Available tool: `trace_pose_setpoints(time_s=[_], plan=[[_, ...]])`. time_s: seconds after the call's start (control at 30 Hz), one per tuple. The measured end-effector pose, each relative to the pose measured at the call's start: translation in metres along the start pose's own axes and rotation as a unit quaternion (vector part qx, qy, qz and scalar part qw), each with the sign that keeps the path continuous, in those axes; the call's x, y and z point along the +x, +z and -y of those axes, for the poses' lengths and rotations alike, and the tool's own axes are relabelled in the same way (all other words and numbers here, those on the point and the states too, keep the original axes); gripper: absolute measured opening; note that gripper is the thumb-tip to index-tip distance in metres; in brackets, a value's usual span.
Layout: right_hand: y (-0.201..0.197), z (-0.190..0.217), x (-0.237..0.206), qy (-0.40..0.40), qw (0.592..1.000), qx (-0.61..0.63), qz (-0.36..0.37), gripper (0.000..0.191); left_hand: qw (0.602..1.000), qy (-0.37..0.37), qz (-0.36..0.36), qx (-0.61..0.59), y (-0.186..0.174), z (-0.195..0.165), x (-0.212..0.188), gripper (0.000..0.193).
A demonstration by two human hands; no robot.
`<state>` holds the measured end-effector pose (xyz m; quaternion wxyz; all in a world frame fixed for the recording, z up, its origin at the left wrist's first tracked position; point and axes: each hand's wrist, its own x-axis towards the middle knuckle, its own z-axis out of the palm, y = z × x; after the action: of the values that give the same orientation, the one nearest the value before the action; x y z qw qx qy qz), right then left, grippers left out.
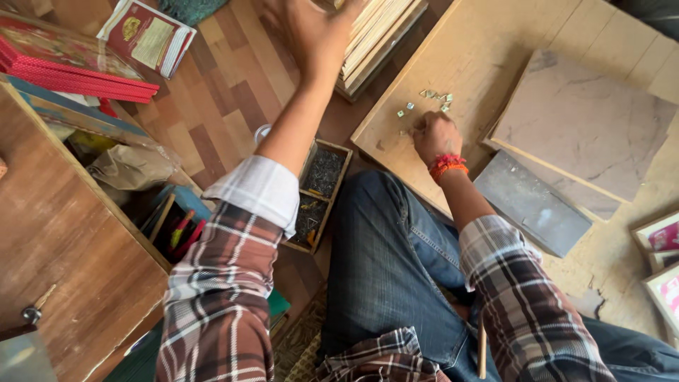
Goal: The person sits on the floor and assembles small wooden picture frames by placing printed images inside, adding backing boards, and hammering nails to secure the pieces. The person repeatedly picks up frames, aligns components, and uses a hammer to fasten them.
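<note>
While the left hand reaches up, fingers spread and empty, to the stack of wooden strips at the floor's far edge, the right hand rests fisted on the board, touching small metal bits near its left edge.

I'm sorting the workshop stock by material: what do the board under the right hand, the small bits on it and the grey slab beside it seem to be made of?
The board looks like unfinished plywood: pale, matte, scuffed. The small bits beside the right hand look like metal, since they glint, though they are too small to be sure. The grey slab looks like dull metal or stone, with smudges on it.
</note>
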<state>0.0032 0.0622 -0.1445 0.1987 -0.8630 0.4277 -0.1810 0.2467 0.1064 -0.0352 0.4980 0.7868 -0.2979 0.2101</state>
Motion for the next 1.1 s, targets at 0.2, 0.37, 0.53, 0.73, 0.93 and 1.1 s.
trace_pose_setpoints(time_s=[0.2,0.37,0.53,0.73,0.93,1.1], plan=[[-0.012,-0.019,-0.022,-0.012,0.985,0.169,-0.019,0.023,0.954,-0.032,-0.062,-0.291,0.021,0.03,0.0,0.033],[-0.026,-0.03,-0.045,0.049,0.956,0.287,-0.019,0.024,0.791,-0.208,-0.067,-0.571,0.01,0.056,0.035,0.03],[-0.049,-0.041,-0.058,0.058,0.887,0.453,-0.066,0.011,0.701,-0.347,0.017,-0.623,-0.014,0.05,0.071,0.038],[-0.13,-0.059,-0.075,-0.003,0.775,0.602,-0.195,0.006,0.655,-0.234,0.233,-0.68,-0.075,0.003,0.036,0.032],[-0.214,-0.071,-0.097,-0.056,0.644,0.74,-0.188,0.01,0.539,-0.386,0.25,-0.706,-0.135,-0.031,-0.09,0.051],[-0.206,-0.079,-0.165,0.008,0.606,0.762,-0.23,0.014,0.331,-0.558,0.322,-0.69,-0.136,-0.009,-0.179,0.034]])
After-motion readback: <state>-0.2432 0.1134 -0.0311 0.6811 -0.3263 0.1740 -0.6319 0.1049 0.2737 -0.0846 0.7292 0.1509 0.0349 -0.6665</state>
